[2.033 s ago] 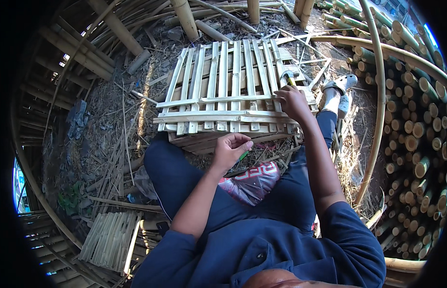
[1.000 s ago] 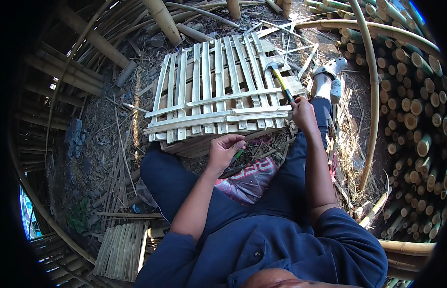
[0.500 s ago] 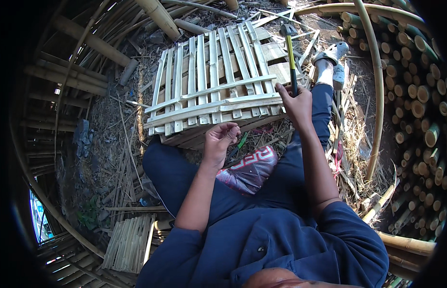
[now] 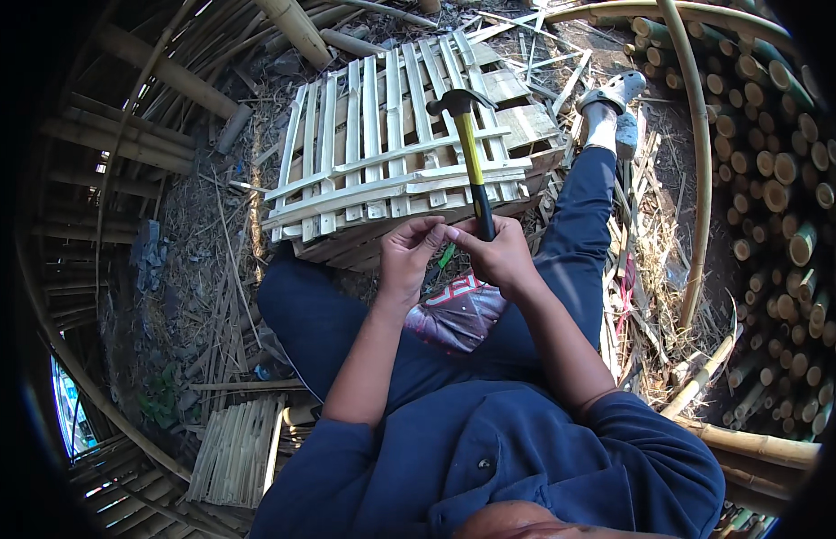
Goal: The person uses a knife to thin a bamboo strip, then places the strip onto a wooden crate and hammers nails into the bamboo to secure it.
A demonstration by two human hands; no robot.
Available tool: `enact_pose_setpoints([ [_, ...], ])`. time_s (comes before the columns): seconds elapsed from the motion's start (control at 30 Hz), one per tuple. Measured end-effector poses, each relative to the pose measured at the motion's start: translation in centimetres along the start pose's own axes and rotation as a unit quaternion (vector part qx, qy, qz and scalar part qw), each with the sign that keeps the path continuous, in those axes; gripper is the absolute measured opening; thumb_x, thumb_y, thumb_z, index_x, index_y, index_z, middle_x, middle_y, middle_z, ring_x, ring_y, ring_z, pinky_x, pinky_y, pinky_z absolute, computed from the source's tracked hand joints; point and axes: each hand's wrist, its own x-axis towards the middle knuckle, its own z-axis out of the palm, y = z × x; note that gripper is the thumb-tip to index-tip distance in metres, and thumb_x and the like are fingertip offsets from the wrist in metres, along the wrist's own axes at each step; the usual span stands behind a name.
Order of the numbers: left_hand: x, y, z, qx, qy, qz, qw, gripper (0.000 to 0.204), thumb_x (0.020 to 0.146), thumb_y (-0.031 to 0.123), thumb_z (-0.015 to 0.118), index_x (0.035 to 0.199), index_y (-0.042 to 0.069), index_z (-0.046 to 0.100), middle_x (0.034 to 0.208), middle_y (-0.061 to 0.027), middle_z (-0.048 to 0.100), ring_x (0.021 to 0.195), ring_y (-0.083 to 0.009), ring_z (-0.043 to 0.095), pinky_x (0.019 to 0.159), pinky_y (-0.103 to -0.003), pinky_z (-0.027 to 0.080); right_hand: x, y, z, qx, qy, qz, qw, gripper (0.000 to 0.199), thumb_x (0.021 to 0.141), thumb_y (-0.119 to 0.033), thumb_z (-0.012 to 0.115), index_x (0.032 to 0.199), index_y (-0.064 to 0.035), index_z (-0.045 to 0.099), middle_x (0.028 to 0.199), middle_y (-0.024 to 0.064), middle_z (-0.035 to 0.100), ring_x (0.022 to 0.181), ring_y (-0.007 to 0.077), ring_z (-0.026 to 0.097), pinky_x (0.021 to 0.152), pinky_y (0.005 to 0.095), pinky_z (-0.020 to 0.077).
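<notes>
My right hand (image 4: 502,259) is wrapped round the black lower grip of a claw hammer (image 4: 472,157) with a yellow and black handle. Its dark head points up, over the far slats. Close beside it, my left hand (image 4: 411,260) has its fingers pinched together, and the fingertips of both hands meet or nearly meet. Whatever the left fingers pinch is too small to make out. Just beyond the hands lies a slatted bamboo panel (image 4: 371,117), its strips crossed by two bamboo rails (image 4: 396,189) near the close edge. It rests on a stack of similar pieces.
Between my legs lies a printed plastic bag (image 4: 458,319), with something green beside it. Cut bamboo poles (image 4: 786,171) are piled at the right. A bundle of short slats (image 4: 234,454) lies at the lower left. Bamboo scraps (image 4: 647,216) litter the ground by my right leg.
My right hand has come left and nearer with the hammer, meeting my left hand. The hammer head now overlaps the panel in view. My left hand has shifted slightly up.
</notes>
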Motion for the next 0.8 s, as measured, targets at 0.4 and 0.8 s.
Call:
enact_pose_setpoints([
  [0.4, -0.7, 0.9, 0.0, 0.035, -0.005, 0.006, 0.999, 0.028, 0.092, 0.0, 0.076, 0.119, -0.002, 0.072, 0.1, -0.008, 0.077, 0.09, -0.0094, 0.07, 0.082, -0.023, 0.057, -1.2, 0.4, 0.5, -0.038, 0.002, 0.008, 0.999, 0.018, 0.098, -0.017, 0.074, 0.093, -0.0002, 0.069, 0.059, -0.0064, 0.05, 0.046, 0.0026, 0.038, 0.042, 0.0256, 0.0249],
  [0.8, -0.8, 2.3, -0.6, -0.079, 0.033, -0.107, 0.991, 0.029, 0.097, 0.018, 0.074, 0.119, 0.0, 0.072, 0.101, -0.0111, 0.077, 0.087, -0.0144, 0.074, 0.074, -0.024, 0.058, -2.2, -0.9, 0.3, 0.036, 0.03, 0.029, 0.998, 0.017, 0.096, -0.016, 0.074, 0.095, 0.0001, 0.069, 0.068, -0.0026, 0.059, 0.052, 0.0044, 0.05, 0.046, 0.0255, 0.0366],
])
